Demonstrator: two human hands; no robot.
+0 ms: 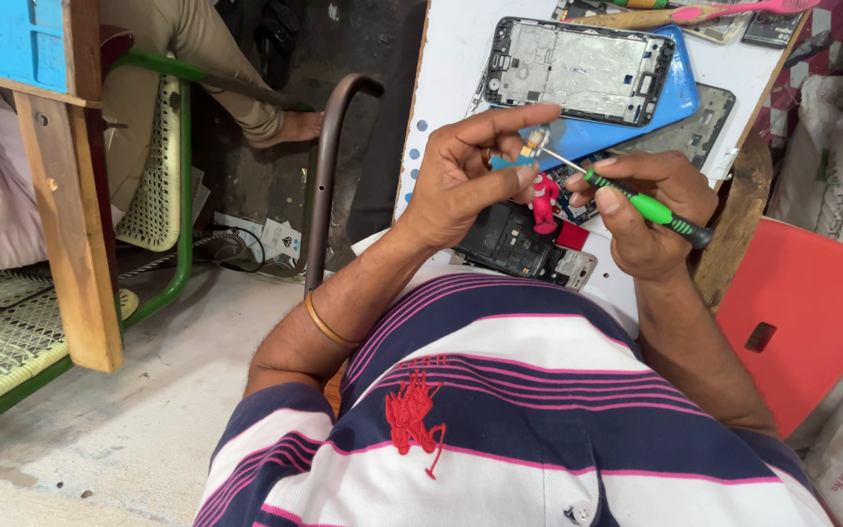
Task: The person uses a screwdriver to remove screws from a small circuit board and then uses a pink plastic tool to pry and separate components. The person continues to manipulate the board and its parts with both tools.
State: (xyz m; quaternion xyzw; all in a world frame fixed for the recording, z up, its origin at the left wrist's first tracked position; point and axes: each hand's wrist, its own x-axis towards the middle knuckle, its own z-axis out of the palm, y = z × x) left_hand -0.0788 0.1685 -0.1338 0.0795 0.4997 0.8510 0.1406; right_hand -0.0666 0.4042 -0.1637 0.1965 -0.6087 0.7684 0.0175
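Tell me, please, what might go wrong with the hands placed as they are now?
The screwdriver tip in the right hand points at the left hand fingertips, so a slip could jab them. The small part is only pinched there and might drop. The phone frame lies loose on the blue phone and could slide.

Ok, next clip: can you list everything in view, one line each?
phone frame: one, grey, on the white board
blue phone cover: one, under the frame
dark phone body: one, near board edge
small figure: one, red, below left fingers
small part: one, pinched in left fingertips
screwdriver: one, green handle, tip at the part
red chair: one, right
wooden bench leg: one, left
left hand: holds part
right hand: holds screwdriver
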